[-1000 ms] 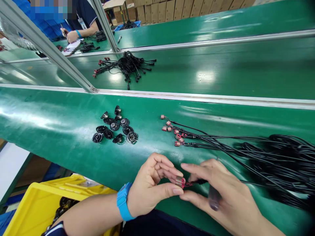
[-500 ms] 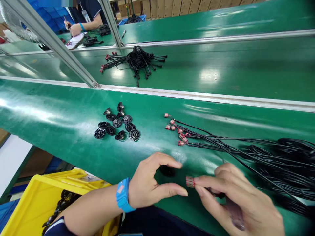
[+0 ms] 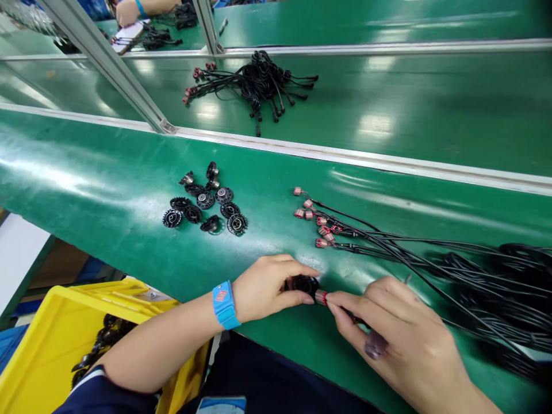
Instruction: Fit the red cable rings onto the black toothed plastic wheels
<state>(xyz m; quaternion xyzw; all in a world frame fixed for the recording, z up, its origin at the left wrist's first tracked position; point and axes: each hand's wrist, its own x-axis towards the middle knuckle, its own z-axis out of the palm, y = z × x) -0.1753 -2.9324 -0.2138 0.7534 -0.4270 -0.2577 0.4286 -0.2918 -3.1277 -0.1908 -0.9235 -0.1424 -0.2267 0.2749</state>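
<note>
My left hand (image 3: pixel 271 290), with a blue wristband, has its thumb and fingers closed round a black toothed wheel (image 3: pixel 305 283). In my right hand (image 3: pixel 397 333), thumb and forefinger pinch a small copper-and-red coil (image 3: pixel 321 296) on a cable end. That coil meets the right side of the black wheel; whether it sits inside cannot be seen. A dark translucent, rounded handle-like piece (image 3: pixel 375 344) also shows under my right fingers. Beyond my hands lie several black toothed wheels (image 3: pixel 205 199) in a loose group, and several cables (image 3: pixel 388 241) with copper-and-red coil ends.
A yellow bin (image 3: pixel 47 328) holding black parts stands at lower left. Along the green bench (image 3: pixel 107 167) runs a white rail (image 3: pixel 302 150) with a slanting metal post (image 3: pixel 116 75). Behind it lies a bundle of black cables (image 3: pixel 263 83). A co-worker's hand (image 3: pixel 127 12) is at top left.
My left hand has closed on the black wheel, which lay on the bench between its fingers. My right hand has brought the coil leftward against the wheel. The camera view has tilted down slightly.
</note>
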